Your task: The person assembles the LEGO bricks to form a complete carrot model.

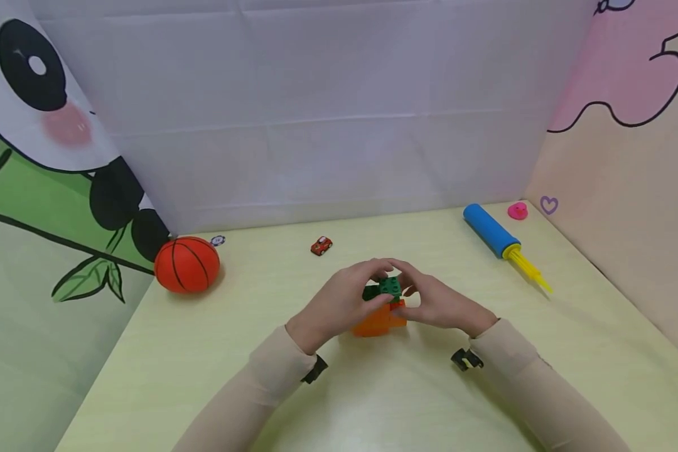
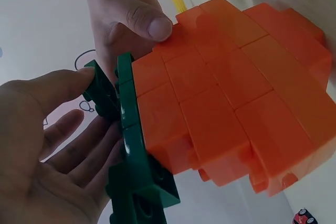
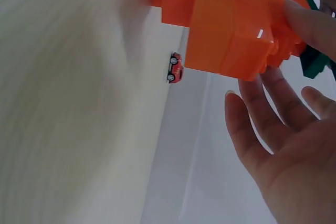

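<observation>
A build of orange bricks [image 1: 380, 321] topped with green bricks [image 1: 390, 287] stands in the middle of the pale yellow table [image 1: 373, 402]. My left hand [image 1: 344, 298] holds it from the left. In the left wrist view its thumb and fingers [image 2: 79, 77] pinch the green bricks [image 2: 131, 145]. My right hand [image 1: 437, 304] holds it from the right, fingers curled over the green top. Its thumb [image 3: 315, 24] presses on the orange bricks [image 3: 236, 19], and the other fingers [image 3: 262, 103] lie spread below. The same thumb [image 2: 152, 24] shows against the orange bricks [image 2: 226, 103].
An orange basketball [image 1: 187, 264] lies at the back left. A small red toy car [image 1: 321, 245] sits behind the build. A blue and yellow hand pump [image 1: 500, 237] and a small pink object [image 1: 517, 211] lie at the back right. Cloth walls close three sides.
</observation>
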Demonstrator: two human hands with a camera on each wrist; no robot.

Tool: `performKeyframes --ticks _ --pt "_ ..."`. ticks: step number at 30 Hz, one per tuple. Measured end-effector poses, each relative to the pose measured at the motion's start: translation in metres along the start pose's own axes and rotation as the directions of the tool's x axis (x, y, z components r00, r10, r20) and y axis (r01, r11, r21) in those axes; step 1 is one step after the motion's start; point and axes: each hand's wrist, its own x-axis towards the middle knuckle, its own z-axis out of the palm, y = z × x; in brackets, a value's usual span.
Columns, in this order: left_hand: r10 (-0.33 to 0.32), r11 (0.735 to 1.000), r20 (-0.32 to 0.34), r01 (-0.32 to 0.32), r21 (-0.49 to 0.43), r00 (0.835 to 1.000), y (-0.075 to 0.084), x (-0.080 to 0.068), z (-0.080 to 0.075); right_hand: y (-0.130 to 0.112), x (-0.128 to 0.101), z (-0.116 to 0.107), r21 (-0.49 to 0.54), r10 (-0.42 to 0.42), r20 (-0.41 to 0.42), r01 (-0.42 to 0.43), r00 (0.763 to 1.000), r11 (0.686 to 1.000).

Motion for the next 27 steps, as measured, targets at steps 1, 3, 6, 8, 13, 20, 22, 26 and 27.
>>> performKeyframes --ticks 1,3,6,8,13,20,22,26,27 --pt "-0.009 1.000 0.010 0.009 0.001 1.000 0.001 0.002 0.001 0.001 0.001 0.001 0.002 0.014 0.004 -0.014 1.000 1.000" --pt "-0.025 1.000 0.023 0.025 -0.001 0.999 0.003 0.004 0.004 0.003 0.001 0.004 0.018 0.036 0.009 -0.036 0.999 0.999" --pt "-0.041 0.999 0.027 0.041 0.004 0.999 0.004 0.006 0.007 0.005 0.003 0.005 0.024 0.029 -0.001 -0.029 1.000 0.999" --pt "-0.056 0.998 0.026 0.056 0.008 0.998 0.005 0.006 0.007 0.007 0.003 0.006 0.018 0.009 -0.016 -0.009 1.000 1.000" --pt "-0.131 0.991 0.052 0.130 0.018 0.990 0.005 0.010 0.007 0.007 0.004 0.006 0.010 -0.017 -0.031 0.018 0.999 1.000" --pt "-0.170 0.985 0.147 0.173 -0.009 0.974 0.008 0.019 0.004 0.007 0.003 0.005 0.035 -0.012 -0.049 0.013 0.999 0.999" --pt "-0.159 0.987 0.174 0.159 0.009 0.972 0.008 0.021 0.002 0.007 0.003 0.006 0.039 -0.005 -0.051 0.008 0.999 0.999" --pt "-0.129 0.992 0.227 0.125 0.033 0.965 0.006 0.023 0.000 0.007 0.002 0.006 0.057 -0.004 -0.046 0.007 0.999 0.998" --pt "-0.131 0.991 0.237 0.128 0.028 0.963 0.004 0.023 -0.001 0.007 0.002 0.006 0.065 -0.007 -0.045 0.010 0.999 0.998"
